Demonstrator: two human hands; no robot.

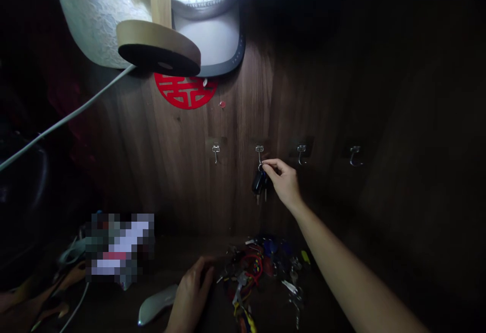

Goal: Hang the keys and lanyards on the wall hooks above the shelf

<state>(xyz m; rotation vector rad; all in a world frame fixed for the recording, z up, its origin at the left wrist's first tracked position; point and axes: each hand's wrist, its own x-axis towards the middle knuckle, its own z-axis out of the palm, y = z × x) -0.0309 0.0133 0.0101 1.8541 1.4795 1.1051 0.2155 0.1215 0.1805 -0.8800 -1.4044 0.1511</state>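
My right hand [284,180] reaches up to the dark wood panel and pinches the ring of a key bunch [259,183] at the second small metal hook [259,151]. The dark fob and keys hang just below my fingers. My left hand [191,292] rests low on the surface, fingers curled loosely down, next to a pile of keys [261,272] with red, blue and yellow tags. I cannot make out anything inside it.
Three more hooks [215,152] [301,153] [355,155] line the panel. Above are a red paper cutout [185,91], a wooden lamp base [159,48] and a white cable [64,120]. A grey mouse-like object [155,305] lies left of my left hand.
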